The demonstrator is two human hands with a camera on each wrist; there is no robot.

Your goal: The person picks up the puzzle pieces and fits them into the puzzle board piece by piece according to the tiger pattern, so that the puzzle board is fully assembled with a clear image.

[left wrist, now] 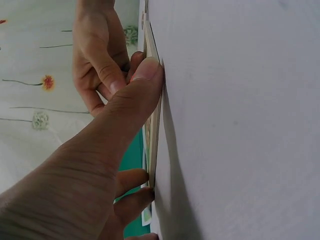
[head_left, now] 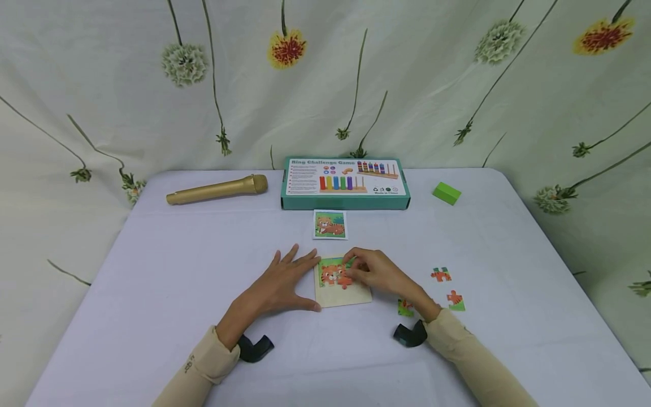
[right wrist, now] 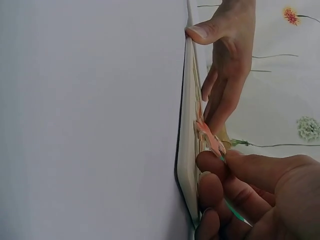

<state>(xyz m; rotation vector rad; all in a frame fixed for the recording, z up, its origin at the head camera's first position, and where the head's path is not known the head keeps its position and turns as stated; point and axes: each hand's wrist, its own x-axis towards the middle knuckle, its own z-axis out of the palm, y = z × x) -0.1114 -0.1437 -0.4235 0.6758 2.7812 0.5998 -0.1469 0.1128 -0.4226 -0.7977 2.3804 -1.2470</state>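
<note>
A square wooden puzzle board (head_left: pixel 338 297) lies on the table, with tiger puzzle pieces (head_left: pixel 328 273) fitted along its upper left part. My right hand (head_left: pixel 378 272) pinches an orange puzzle piece (right wrist: pixel 212 139) between thumb and index finger; the piece is tilted, one edge down at the board. With fingers spread, my left hand (head_left: pixel 280 285) touches the board's left side, its thumb (left wrist: pixel 147 72) at the near corner and a fingertip at the far one. Loose puzzle pieces (head_left: pixel 441 275) lie right of the board, one of them (head_left: pixel 405 307) partly hidden by my right wrist.
A tiger picture card (head_left: pixel 330 225) lies just beyond the board. Behind it is a green Ring Challenge Game box (head_left: pixel 346 202), with a gold microphone (head_left: pixel 218 190) to its left and a green block (head_left: pixel 447 193) to its right. A flowered cloth hangs behind the table.
</note>
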